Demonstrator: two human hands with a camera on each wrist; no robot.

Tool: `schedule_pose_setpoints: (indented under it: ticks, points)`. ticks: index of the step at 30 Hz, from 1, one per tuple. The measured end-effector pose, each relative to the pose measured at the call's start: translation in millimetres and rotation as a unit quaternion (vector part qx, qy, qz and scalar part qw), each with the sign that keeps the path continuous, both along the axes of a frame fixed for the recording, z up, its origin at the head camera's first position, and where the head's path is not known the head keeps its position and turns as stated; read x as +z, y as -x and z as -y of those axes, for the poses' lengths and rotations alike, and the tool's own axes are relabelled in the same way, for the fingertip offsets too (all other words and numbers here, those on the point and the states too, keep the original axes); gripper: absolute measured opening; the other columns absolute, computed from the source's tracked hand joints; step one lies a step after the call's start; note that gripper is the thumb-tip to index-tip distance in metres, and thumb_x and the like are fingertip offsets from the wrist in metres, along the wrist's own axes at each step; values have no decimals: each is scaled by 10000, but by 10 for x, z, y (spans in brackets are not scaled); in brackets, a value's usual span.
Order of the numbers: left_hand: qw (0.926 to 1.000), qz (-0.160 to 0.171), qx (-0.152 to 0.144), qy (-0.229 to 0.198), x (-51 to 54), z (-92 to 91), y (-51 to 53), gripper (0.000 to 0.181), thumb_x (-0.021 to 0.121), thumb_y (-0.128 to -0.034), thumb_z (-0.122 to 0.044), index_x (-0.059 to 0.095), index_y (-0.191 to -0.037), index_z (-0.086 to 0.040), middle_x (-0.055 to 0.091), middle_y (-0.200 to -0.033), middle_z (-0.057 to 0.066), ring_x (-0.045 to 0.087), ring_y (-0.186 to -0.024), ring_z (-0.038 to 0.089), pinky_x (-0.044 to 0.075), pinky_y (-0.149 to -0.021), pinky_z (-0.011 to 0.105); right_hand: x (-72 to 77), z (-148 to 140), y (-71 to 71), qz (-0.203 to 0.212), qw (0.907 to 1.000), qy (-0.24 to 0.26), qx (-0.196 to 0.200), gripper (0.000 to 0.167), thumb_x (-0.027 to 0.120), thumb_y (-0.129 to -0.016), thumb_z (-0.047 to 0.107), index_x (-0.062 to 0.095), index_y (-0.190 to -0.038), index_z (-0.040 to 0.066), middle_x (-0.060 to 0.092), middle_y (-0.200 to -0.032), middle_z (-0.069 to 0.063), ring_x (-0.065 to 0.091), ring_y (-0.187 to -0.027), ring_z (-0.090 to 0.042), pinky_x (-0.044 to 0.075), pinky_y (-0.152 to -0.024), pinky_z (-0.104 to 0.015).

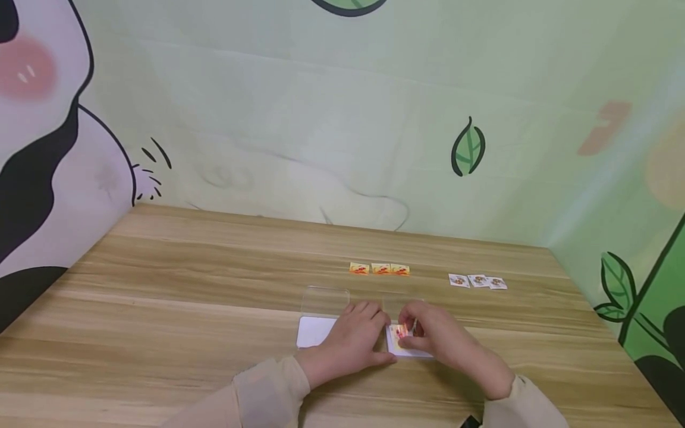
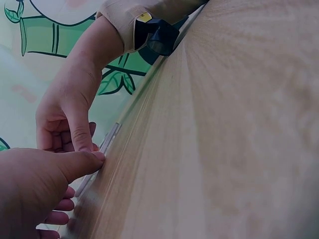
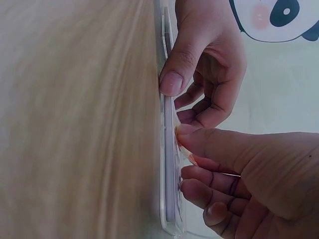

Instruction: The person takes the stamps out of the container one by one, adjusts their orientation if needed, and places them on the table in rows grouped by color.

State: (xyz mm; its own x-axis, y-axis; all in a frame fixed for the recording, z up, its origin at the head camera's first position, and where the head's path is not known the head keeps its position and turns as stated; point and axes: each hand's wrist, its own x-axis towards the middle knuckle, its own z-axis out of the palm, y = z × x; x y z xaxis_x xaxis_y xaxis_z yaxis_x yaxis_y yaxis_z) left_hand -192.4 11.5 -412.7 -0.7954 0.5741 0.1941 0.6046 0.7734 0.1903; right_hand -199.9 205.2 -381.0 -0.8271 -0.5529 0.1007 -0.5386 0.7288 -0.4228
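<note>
A flat clear plastic case (image 3: pixel 163 199) with a white insert (image 1: pixel 412 353) lies in front of me on the wooden table. My left hand (image 1: pixel 354 337) holds its left side, thumb along the near edge and fingers toward the far edge. Over the insert, my right hand (image 1: pixel 449 340) pinches a small, thin picture card (image 1: pixel 399 334) in yellow and red; the right wrist view shows it bent between thumb and fingers. Left of this, partly under my left hand, lies a second case with a white insert (image 1: pixel 314 331) and its clear lid (image 1: pixel 325 300) folded back.
Farther back lie three small yellow-orange picture cards (image 1: pixel 359 268) in a row. To their right are three white cards with brown pictures (image 1: pixel 458 280), two of them overlapping. A printed backdrop (image 1: pixel 299 119) rises behind the wooden table (image 1: pixel 160 279).
</note>
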Motion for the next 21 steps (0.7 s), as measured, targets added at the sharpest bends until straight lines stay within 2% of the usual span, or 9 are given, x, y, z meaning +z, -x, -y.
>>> schedule_pose_setpoints:
  ticks: [10,21]
  points:
    - [10000,6,10,-26,10,-4,-12,560,720,-775,-545,620,-1128,-123,572,-1128,-9,515,-1158,175,429,-1024,401,-2,7,12,-25,10000,-94,-12,131,709,-812,42,617,-881,105,572,-769,57,489,-681,-13,420,-586,-160]
    - [10000,34,6,-60,4,-3,-5,565,725,-771,-541,621,-1134,-121,572,-1130,-6,510,-1161,175,418,-1035,399,-10,14,15,-105,9998,-145,-105,150,673,-846,37,584,-805,151,559,-745,79,477,-683,-7,419,-596,-166]
